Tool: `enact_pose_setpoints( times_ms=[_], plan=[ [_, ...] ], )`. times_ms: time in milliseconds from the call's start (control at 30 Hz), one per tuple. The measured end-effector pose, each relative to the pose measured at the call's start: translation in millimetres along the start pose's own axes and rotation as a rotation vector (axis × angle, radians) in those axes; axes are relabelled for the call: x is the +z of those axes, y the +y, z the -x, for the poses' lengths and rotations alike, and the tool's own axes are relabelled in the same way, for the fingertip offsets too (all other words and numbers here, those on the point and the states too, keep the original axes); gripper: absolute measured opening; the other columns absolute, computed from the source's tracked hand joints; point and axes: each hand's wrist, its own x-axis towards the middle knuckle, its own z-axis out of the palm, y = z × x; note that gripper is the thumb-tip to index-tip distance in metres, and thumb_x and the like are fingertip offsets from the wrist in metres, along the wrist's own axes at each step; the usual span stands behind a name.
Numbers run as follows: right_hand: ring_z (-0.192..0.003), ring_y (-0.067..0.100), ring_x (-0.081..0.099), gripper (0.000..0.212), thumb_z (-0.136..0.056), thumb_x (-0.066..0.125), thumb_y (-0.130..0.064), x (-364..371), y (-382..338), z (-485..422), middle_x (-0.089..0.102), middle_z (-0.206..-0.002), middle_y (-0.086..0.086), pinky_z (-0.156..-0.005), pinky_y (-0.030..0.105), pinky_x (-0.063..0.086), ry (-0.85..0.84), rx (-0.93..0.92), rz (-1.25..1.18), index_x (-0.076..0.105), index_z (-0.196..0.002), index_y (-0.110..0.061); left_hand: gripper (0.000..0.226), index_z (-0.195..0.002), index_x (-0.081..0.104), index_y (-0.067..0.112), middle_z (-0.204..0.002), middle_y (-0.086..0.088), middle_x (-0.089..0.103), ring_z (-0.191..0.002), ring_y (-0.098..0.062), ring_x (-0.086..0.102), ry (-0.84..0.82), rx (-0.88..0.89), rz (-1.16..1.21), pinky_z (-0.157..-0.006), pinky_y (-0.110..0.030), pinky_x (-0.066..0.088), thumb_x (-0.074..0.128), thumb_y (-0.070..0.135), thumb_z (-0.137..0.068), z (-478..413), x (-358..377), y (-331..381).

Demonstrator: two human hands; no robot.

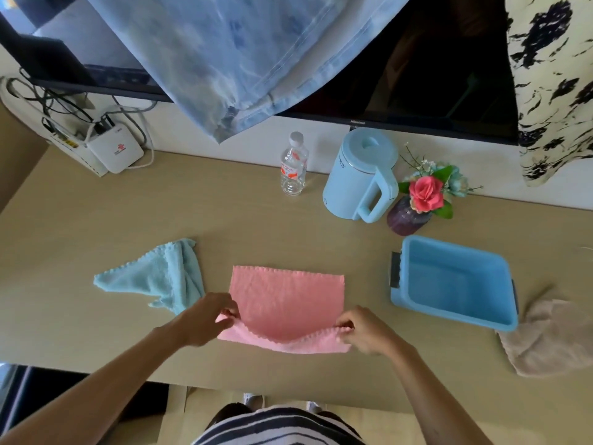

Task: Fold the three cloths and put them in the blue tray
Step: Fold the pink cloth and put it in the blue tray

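When reading positions, take the pink cloth (288, 300) as dial centre, 12 o'clock pointing away from the person. Find this cloth spread at the middle of the tan table (96, 220), far half lying flat, near edge raised off the surface and sagging between both hands.

Note the left hand (205, 319) at 7 o'clock, thumb and fingertips pinched on the near-left corner. Note the right hand (362, 332) at 5 o'clock, clamped likewise on the near-right corner.

Locate the light blue cloth (154, 277) at 9 o'clock, crumpled and unfolded, just beside the left hand. Locate the blue tray (449, 314) at 3 o'clock, near the pink cloth but apart from it, grey handle facing the cloth. Locate the beige cloth (545, 338) at 4 o'clock, bunched just beside the tray's near-right corner; cannot tell whether touching. Count all three cloths on the table, outside the tray.

At 12 o'clock, see a clear plastic bottle (292, 168) standing upright near the wall. At 1 o'clock, see a pale blue kettle (356, 178), handle turned toward the person. At 2 o'clock, just beside that handle, see a purple vase (404, 216) holding a pink rose (426, 192) and greenery. At 10 o'clock, find a white router (115, 152) with cables at the table's far-left corner. Beyond 12 o'clock, observe a dark television screen (417, 59), partly covered by hanging pale blue fabric (224, 53).
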Motion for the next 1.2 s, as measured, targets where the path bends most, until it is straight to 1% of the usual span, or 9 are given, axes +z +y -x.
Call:
enact_pose_setpoints(
  times_ms=[133,267,400,500,667,767,933,1067,1200],
  plan=[
    [-0.088,0.018,0.07,0.021,-0.091,0.059,-0.012,-4.8,-2.6,-16.8,0.076,-0.101,0.002,-0.082,0.036,0.056,0.117,0.004,-0.052,0.075,-0.105,-0.013,0.013,-0.095,0.073,0.02,-0.094,0.011,0.068,-0.087,0.001,0.063,0.077,-0.05,0.088,-0.086,-0.019,0.052,0.069,0.011,-0.088,-21.3,2.7,-4.7],
    [-0.07,0.027,0.065,0.016,-0.085,0.056,-0.009,-15.3,-2.5,-39.6,0.071,-0.073,0.005,-0.063,0.039,0.049,0.21,0.023,-0.04,0.069,-0.076,-0.012,0.012,-0.097,0.075,0.013,-0.094,0.004,0.072,-0.086,-0.01,0.064,0.19,-0.123,0.104,-0.087,-0.025,0.05,0.067,0.011,-0.089,-45.2,1.2,-8.9],
    [-0.053,0.015,0.042,0.036,-0.085,0.055,-0.009,-24.2,-1.8,-61.7,0.044,-0.052,-0.006,-0.052,0.031,0.03,0.309,0.053,-0.084,0.043,-0.055,-0.025,0.01,-0.097,0.075,0.011,-0.095,-0.003,0.075,-0.081,-0.012,0.063,0.272,-0.166,0.098,-0.085,-0.028,0.05,0.067,0.011,-0.09,-68.3,-1.7,-13.1],
    [-0.056,0.013,0.044,0.033,-0.089,0.055,-0.011,-23.7,3.2,-77.5,0.046,-0.055,-0.008,-0.054,0.031,0.032,0.333,0.073,-0.086,0.047,-0.06,-0.025,0.011,-0.097,0.075,0.011,-0.096,-0.005,0.076,-0.084,-0.016,0.066,0.299,-0.207,0.102,-0.087,-0.036,0.054,0.068,0.013,-0.09,-82.9,-0.3,-21.4],
    [-0.061,0.018,0.047,0.032,-0.088,0.054,-0.009,-13.6,10.1,-94.7,0.047,-0.056,-0.01,-0.052,0.028,0.033,0.387,0.08,-0.083,0.047,-0.062,-0.027,0.015,-0.102,0.073,0.013,-0.099,-0.005,0.075,-0.087,-0.019,0.066,0.296,-0.247,0.069,-0.082,-0.031,0.05,0.067,0.015,-0.09,-93.4,6.9,-29.0],
    [-0.078,0.019,0.06,0.013,-0.09,0.058,-0.01,-6.6,14.1,-100.2,0.067,-0.085,-0.004,-0.066,0.03,0.047,0.435,0.109,-0.114,0.066,-0.096,-0.019,0.024,-0.112,0.066,0.013,-0.108,-0.005,0.072,-0.092,-0.021,0.065,0.339,-0.258,0.058,-0.084,-0.034,0.051,0.067,0.014,-0.088,-97.8,12.2,-32.0],
    [-0.099,0.032,0.06,0.04,-0.08,0.068,-0.005,9.5,13.0,-96.3,0.061,-0.107,0.011,-0.084,0.044,0.05,0.68,0.075,0.183,0.059,-0.118,-0.01,0.037,-0.12,0.058,0.015,-0.118,-0.007,0.057,-0.106,-0.025,0.054,0.542,-0.099,-0.221,-0.094,-0.04,0.048,0.067,0.012,-0.084,-93.6,21.9,-12.3],
    [-0.105,0.022,0.057,0.039,-0.077,0.072,-0.01,32.7,2.2,-93.0,0.058,-0.113,0.003,-0.089,0.038,0.049,0.568,-0.213,0.304,0.062,-0.114,-0.015,0.038,-0.125,0.054,0.018,-0.124,-0.008,0.051,-0.108,-0.022,0.055,0.308,-0.031,-0.284,-0.085,-0.04,0.057,0.065,0.024,-0.089,-81.1,57.3,16.9],
    [-0.109,0.018,0.054,0.049,-0.075,0.077,-0.019,58.4,9.7,-83.9,0.052,-0.12,0.0,-0.093,0.038,0.05,0.411,-0.182,0.314,0.06,-0.121,-0.02,0.063,-0.144,0.033,0.021,-0.146,-0.011,0.035,-0.121,-0.028,0.045,0.127,-0.174,-0.365,-0.091,-0.042,0.051,0.058,0.045,-0.091,-73.9,91.3,26.0]
  ],
)
